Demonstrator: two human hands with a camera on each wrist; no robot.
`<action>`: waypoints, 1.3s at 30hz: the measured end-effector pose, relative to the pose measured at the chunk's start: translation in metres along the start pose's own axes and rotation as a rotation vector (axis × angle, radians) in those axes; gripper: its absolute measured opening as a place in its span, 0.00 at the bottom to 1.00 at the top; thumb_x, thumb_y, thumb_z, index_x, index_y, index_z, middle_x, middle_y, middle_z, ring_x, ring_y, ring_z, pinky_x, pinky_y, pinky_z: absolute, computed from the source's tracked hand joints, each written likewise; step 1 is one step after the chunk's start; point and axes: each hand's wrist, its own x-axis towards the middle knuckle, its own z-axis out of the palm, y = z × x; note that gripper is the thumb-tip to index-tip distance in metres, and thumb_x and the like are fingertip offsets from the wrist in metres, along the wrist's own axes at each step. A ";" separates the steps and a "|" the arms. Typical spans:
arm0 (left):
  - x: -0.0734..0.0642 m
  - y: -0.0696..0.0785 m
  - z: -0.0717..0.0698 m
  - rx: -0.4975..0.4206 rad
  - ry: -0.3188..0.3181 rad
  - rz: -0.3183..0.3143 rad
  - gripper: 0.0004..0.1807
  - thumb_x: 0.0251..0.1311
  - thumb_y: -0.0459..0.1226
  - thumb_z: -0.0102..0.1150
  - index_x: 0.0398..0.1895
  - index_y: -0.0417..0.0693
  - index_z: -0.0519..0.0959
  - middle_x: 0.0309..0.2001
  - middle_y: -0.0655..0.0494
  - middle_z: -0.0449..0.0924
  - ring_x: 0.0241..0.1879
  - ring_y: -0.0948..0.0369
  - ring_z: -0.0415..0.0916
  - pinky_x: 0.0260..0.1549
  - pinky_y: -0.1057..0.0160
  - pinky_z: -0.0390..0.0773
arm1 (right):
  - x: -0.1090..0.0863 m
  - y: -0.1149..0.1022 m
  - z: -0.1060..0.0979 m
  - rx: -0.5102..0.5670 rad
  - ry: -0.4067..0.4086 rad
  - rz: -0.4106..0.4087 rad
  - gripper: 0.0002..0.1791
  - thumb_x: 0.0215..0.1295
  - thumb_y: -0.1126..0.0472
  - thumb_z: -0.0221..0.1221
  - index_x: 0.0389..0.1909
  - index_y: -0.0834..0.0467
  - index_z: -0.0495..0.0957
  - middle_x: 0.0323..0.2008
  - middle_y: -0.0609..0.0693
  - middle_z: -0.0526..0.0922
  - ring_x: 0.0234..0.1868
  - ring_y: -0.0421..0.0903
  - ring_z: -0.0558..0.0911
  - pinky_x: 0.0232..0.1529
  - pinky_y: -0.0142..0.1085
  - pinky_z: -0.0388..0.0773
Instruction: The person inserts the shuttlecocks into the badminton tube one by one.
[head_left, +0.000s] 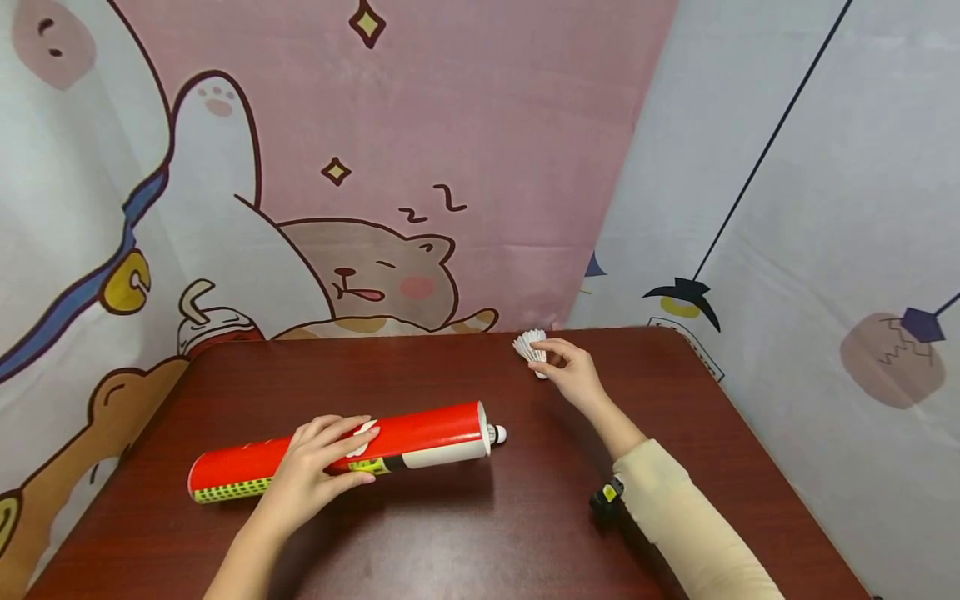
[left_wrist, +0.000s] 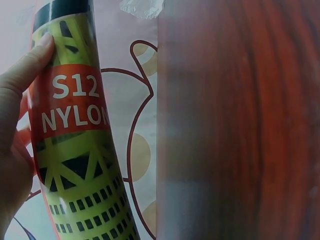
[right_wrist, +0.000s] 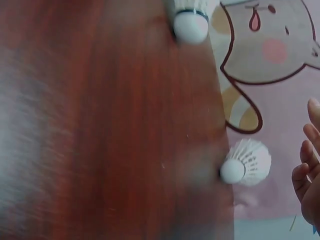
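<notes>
My left hand (head_left: 318, 458) grips a red shuttlecock tube (head_left: 438, 427) around its middle, and the tube is tilted with its right end higher. In the left wrist view the tube (left_wrist: 75, 100) reads "S12 NYLON" over green and black print. From its open right end pokes the white cork of a shuttlecock (head_left: 497, 434), whose feathers are mostly hidden inside. A second white shuttlecock (head_left: 531, 345) is at the table's back edge. Beside it is my right hand (head_left: 573, 375), thumb and fingers apart; the right wrist view shows a gap between this hand (right_wrist: 311, 175) and the shuttlecock (right_wrist: 245, 162).
The dark red-brown table (head_left: 420, 542) spreads beneath both hands. Behind it hangs a cloth backdrop (head_left: 525, 167) with cartoon animals, close to the back edge. A small black device (head_left: 606, 498) with a yellow mark sits at the right sleeve's cuff.
</notes>
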 end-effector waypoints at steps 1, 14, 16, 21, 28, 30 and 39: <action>0.000 0.000 0.000 0.001 0.002 0.003 0.36 0.37 0.44 0.77 0.57 0.54 0.80 0.56 0.52 0.77 0.52 0.54 0.68 0.49 0.51 0.60 | 0.003 0.002 -0.001 -0.011 0.000 0.009 0.17 0.53 0.69 0.69 0.46 0.62 0.83 0.45 0.56 0.82 0.26 0.52 0.74 0.23 0.32 0.69; 0.000 -0.001 0.000 -0.004 -0.009 -0.013 0.37 0.37 0.44 0.77 0.58 0.55 0.79 0.57 0.55 0.76 0.53 0.55 0.67 0.50 0.51 0.59 | 0.030 0.030 -0.009 -0.166 -0.081 0.195 0.25 0.59 0.64 0.67 0.58 0.61 0.77 0.54 0.57 0.78 0.25 0.47 0.72 0.21 0.34 0.68; 0.000 -0.001 0.000 -0.001 -0.009 -0.013 0.36 0.37 0.44 0.77 0.58 0.56 0.80 0.57 0.53 0.77 0.53 0.55 0.67 0.50 0.51 0.60 | 0.033 0.033 -0.009 -0.175 -0.103 0.224 0.26 0.60 0.63 0.66 0.60 0.59 0.75 0.56 0.56 0.77 0.27 0.48 0.73 0.22 0.35 0.69; 0.000 0.000 0.000 -0.004 -0.010 -0.012 0.36 0.38 0.44 0.77 0.58 0.55 0.80 0.56 0.52 0.77 0.53 0.55 0.67 0.50 0.51 0.60 | 0.039 0.038 -0.009 -0.198 -0.161 0.293 0.28 0.63 0.60 0.64 0.63 0.58 0.72 0.61 0.56 0.73 0.35 0.52 0.75 0.30 0.39 0.72; 0.000 0.000 -0.001 0.008 0.001 0.007 0.37 0.36 0.43 0.78 0.58 0.55 0.80 0.56 0.52 0.77 0.52 0.55 0.68 0.49 0.52 0.60 | 0.043 0.039 -0.004 -0.208 -0.224 0.342 0.30 0.65 0.59 0.62 0.67 0.58 0.67 0.65 0.58 0.67 0.41 0.54 0.75 0.34 0.41 0.73; 0.000 0.000 -0.001 0.005 0.002 0.011 0.37 0.37 0.43 0.78 0.58 0.55 0.80 0.56 0.51 0.77 0.52 0.55 0.68 0.49 0.52 0.60 | 0.045 0.039 -0.002 -0.208 -0.240 0.343 0.31 0.66 0.60 0.61 0.68 0.58 0.65 0.65 0.58 0.67 0.41 0.54 0.75 0.34 0.41 0.73; 0.000 0.000 0.001 0.000 -0.004 0.006 0.37 0.36 0.42 0.78 0.58 0.55 0.79 0.56 0.53 0.77 0.52 0.55 0.68 0.48 0.52 0.60 | 0.044 0.046 0.001 -0.248 -0.284 0.345 0.30 0.68 0.58 0.59 0.69 0.56 0.64 0.68 0.59 0.63 0.45 0.55 0.75 0.39 0.44 0.74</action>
